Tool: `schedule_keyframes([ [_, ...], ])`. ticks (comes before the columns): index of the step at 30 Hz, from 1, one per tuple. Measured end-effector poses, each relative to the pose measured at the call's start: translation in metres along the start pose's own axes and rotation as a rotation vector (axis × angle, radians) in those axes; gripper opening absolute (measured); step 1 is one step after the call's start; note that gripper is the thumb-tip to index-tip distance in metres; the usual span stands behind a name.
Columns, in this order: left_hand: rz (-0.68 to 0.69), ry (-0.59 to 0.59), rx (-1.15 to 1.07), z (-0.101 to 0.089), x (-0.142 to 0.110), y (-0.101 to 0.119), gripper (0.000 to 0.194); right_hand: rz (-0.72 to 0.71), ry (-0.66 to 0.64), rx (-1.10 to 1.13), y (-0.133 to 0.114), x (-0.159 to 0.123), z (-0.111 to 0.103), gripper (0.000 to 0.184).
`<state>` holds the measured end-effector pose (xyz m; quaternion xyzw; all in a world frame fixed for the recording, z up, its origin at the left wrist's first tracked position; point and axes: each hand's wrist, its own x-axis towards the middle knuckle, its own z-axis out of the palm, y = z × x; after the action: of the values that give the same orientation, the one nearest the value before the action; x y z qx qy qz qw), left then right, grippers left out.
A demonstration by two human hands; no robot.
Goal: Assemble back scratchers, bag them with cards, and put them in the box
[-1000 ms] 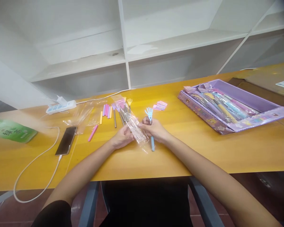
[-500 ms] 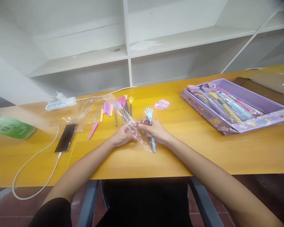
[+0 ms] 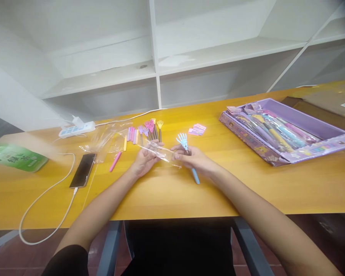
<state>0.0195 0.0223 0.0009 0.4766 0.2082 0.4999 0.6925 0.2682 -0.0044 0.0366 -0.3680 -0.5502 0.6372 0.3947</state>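
My left hand (image 3: 145,161) is closed on a clear plastic bag (image 3: 163,154), which stretches across to my right hand (image 3: 194,159). That right hand grips a blue back scratcher (image 3: 195,175), its hand-shaped head pointing up and away and its handle end sticking out below. The bag's near end touches the right fingertips. Just beyond my left hand lie several back scratcher heads on metal rods (image 3: 149,127) in pink, purple and yellow. Beside them are several loose coloured handles (image 3: 132,135), and one pink handle (image 3: 115,161) lies apart, closer to me.
Clear bags (image 3: 103,140) lie left of the handles. Pink cards (image 3: 197,129) sit behind my right hand. A purple display box (image 3: 299,151) of bagged scratchers stands right. At left are a phone (image 3: 82,170) on a white cable, a power strip (image 3: 77,129) and a green bottle (image 3: 18,156).
The bag has swung from a steep slant to lie more level between my hands. My hands are slightly farther apart, and the blue back scratcher has tilted, its lower end moving right.
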Motion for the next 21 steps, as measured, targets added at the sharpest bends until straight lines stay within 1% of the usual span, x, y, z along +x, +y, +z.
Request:
schedule_keyframes([
  [7,0.056,0.023,0.040,0.013,-0.006,-0.007,0.070,0.000,0.001,0.008,0.011,0.004,0.005,0.049],
  [13,0.115,0.027,0.132,0.020,-0.010,-0.010,0.058,-0.022,0.021,0.056,0.013,0.004,0.008,0.048],
  [16,0.120,0.055,0.123,0.023,-0.011,-0.011,0.058,-0.056,0.058,0.024,0.014,0.005,0.010,0.048],
  [21,0.071,0.126,0.077,0.027,-0.015,-0.012,0.058,-0.103,0.133,-0.080,0.015,0.007,0.013,0.051],
])
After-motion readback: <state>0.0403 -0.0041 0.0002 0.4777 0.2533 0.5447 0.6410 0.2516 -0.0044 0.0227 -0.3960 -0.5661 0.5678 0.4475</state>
